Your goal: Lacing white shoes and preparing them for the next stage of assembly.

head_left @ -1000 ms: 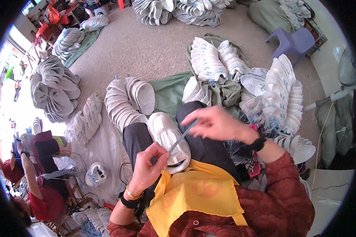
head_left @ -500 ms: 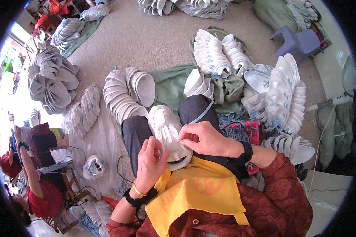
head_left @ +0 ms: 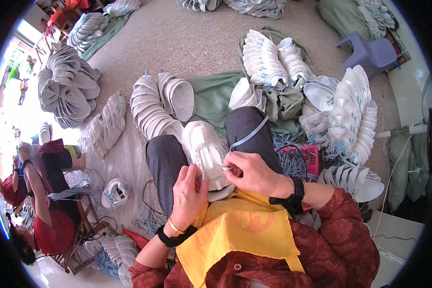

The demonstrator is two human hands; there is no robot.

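Note:
A white shoe upper [head_left: 204, 146] lies on my lap between my knees, its toe pointing away from me. My left hand [head_left: 189, 189] rests along its left edge, with fingers and thumb bent closed on the upper near the tongue. On the other side my right hand [head_left: 247, 170] pinches a pale blue-grey shoelace [head_left: 251, 134] between thumb and forefinger. The lace loops from there across my right thigh. My left fingertips are partly hidden by the hand itself. A yellow apron [head_left: 240, 235] covers my lap under the heel end.
Nested shoe uppers [head_left: 149, 108] stand beyond my left knee. More stacks [head_left: 348, 113] lie at right, near a pink basket [head_left: 312, 161] with blue-grey laces [head_left: 293, 158]. A purple stool [head_left: 369, 53] stands far right. Another person [head_left: 53, 211] sits at left beside a single upper [head_left: 115, 193].
My right hand has come slightly lower, and the lace now arcs higher over my right thigh. My left hand stays at the upper's left edge. The whole view has shifted a little.

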